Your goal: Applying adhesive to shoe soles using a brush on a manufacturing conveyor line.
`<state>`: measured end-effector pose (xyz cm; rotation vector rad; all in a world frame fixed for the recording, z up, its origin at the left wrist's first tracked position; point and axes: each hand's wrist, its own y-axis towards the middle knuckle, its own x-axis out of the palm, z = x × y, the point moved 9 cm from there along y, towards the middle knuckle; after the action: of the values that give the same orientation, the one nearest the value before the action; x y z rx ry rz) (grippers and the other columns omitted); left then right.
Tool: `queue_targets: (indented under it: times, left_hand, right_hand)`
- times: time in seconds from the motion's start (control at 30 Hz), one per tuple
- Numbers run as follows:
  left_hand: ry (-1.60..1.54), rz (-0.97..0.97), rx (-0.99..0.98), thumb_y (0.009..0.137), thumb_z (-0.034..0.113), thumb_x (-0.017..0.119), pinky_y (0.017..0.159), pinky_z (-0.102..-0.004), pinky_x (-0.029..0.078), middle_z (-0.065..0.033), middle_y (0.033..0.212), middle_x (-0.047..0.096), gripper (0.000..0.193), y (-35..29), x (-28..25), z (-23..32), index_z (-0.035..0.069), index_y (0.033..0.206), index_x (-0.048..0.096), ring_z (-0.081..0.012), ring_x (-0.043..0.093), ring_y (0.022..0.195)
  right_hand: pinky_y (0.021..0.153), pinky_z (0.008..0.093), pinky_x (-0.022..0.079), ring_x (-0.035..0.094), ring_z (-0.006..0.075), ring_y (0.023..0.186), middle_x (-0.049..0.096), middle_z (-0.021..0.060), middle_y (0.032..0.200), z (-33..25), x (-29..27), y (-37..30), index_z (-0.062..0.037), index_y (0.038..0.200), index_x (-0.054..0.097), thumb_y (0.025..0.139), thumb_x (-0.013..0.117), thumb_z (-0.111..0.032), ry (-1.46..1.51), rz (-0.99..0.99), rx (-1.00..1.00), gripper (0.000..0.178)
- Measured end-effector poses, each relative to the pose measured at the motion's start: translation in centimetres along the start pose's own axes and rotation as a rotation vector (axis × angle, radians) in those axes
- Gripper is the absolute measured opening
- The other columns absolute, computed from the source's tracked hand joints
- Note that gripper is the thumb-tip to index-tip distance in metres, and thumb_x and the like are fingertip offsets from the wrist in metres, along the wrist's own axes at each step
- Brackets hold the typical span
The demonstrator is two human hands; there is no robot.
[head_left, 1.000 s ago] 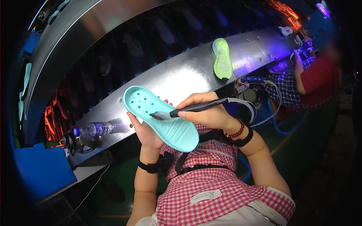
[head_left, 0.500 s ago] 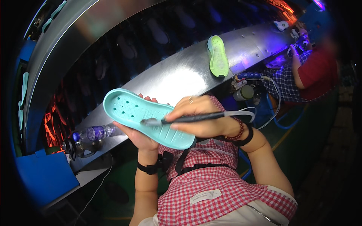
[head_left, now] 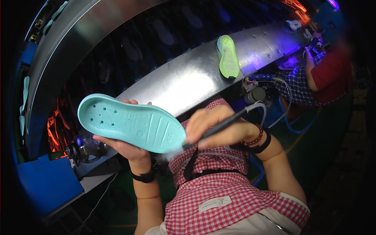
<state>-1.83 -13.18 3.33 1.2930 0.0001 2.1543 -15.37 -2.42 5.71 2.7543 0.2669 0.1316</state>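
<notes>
My left hand [head_left: 124, 147] grips a light turquoise shoe sole [head_left: 131, 121] from beneath, its fingertips showing along the far edge. The sole's recessed face is turned up, with several small round holes at the left end and ribs toward the right end. My right hand [head_left: 219, 127] is closed around the dark handle of a brush [head_left: 223, 124], from which a pale tube runs off to the right. The bristles are smeared by motion at the sole's right end; whether they touch it I cannot tell.
A yellow-green sole [head_left: 228, 58] lies on the curved metal ledge [head_left: 184, 80] ahead. Dark racks with more soles run behind it. Bottles [head_left: 92, 147] stand at left beside a blue box [head_left: 49, 184]. At right, a co-worker in a red sleeve [head_left: 333, 70] sits near a round can [head_left: 256, 96].
My left hand has carried the turquoise sole to the left. The brush has gone from the sole's middle to its right end, its handle now tilted more steeply.
</notes>
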Motion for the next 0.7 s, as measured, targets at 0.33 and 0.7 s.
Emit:
queue_targets:
  times: [0.33,0.7]
  left_hand:
    - [-0.158,0.215,-0.087,0.087,0.056,0.031,0.097,-0.0634,0.024,-0.0109,0.13,0.042,0.064,-2.1,2.8,-4.1,0.012,0.134,0.032,-0.0326,0.044,0.116]
    - [-0.174,0.177,-0.173,0.086,0.051,0.039,0.094,-0.0571,0.03,-0.012,0.124,0.047,0.058,-0.9,0.8,-4.2,0.012,0.129,0.041,-0.0326,0.048,0.108]
  right_hand:
    - [0.073,0.0229,0.05,0.06,0.0134,0.082,0.063,0.0118,0.092,5.5,0.5,-1.0,0.0019,0.096,0.057,0.08,0.06,-0.001,0.744,0.418,0.257,0.016]
    - [0.058,0.0178,0.044,0.057,0.0065,0.066,0.064,0.0067,0.079,1.4,-0.3,0.3,0.0013,0.093,0.063,0.075,0.065,-0.002,0.007,0.265,0.042,0.018]
